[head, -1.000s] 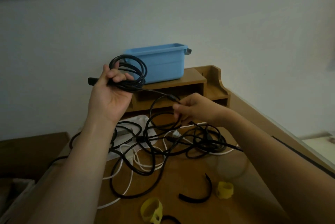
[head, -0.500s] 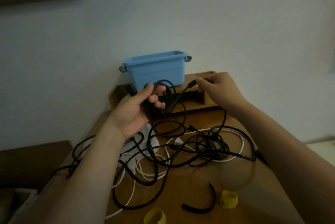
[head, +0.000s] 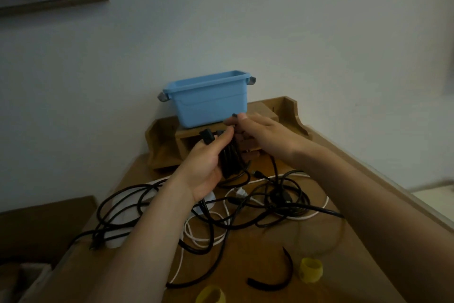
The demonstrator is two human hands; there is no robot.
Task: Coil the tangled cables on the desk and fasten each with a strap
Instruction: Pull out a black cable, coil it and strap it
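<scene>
By the blue plastic tub (head: 211,103), my right hand (head: 260,133) has brought its pinched end to the black cable coil (head: 231,160) my left hand (head: 206,167) grips. I think the curved black strap (head: 272,288) comes next.

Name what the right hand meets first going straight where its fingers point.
Probably the black cable coil gripped by the left hand, close ahead of the right hand; depth is unclear.

Desk (head: 258,261) and shelf unit (head: 290,108): brown wood, smooth, matt. Blue bin (head: 211,106): smooth plastic, slight sheen, grey handles. Coiled black cable (head: 229,160) and loose black cables (head: 278,198): rubbery sheath, faint gloss. White cable (head: 305,216): smooth plastic sheath. Yellow strap (head: 310,269) and black strap (head: 277,283): matt, material unclear
</scene>
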